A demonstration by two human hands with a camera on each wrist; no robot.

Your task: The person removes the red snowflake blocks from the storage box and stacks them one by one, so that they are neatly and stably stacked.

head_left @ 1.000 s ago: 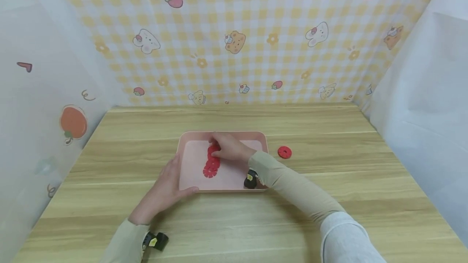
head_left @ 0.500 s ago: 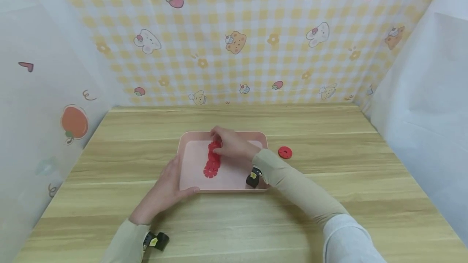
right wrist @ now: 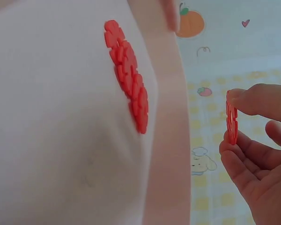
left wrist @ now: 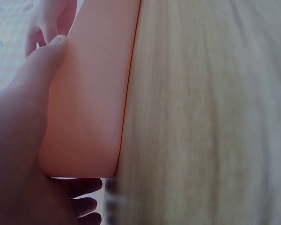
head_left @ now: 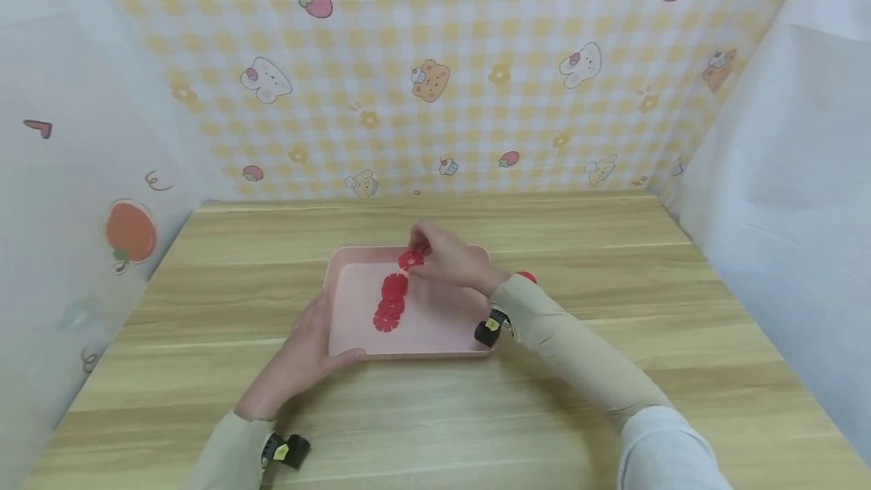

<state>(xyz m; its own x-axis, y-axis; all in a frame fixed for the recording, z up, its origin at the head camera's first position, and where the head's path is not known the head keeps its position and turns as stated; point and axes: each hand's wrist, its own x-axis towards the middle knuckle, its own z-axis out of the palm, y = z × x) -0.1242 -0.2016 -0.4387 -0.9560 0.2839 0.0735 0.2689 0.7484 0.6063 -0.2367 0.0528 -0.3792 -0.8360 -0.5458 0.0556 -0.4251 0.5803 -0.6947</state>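
In the head view a shallow pink tray (head_left: 442, 350) stands on the wooden table. My left hand (head_left: 302, 354) grips its near left corner, thumb along the front edge and fingers along the left side. Several red notched plastic discs (head_left: 393, 301) lie overlapping in a row on the tray floor. Over the tray's back part, my right hand (head_left: 445, 257) pinches one red notched disc (right wrist: 232, 117) between thumb and fingers. The right wrist view shows that disc edge-on, apart from the row (right wrist: 127, 70).
Another red disc (head_left: 526, 277) lies on the table right of the tray, mostly covered by the right sleeve (head_left: 571, 346). Behind the table hangs a yellow checked cloth (head_left: 435, 119). White sheets (head_left: 782, 195) stand at both sides.
My right hand has lifted a disc off the far end of the row and moved back and to the right with it. The left hand stays at the tray corner.
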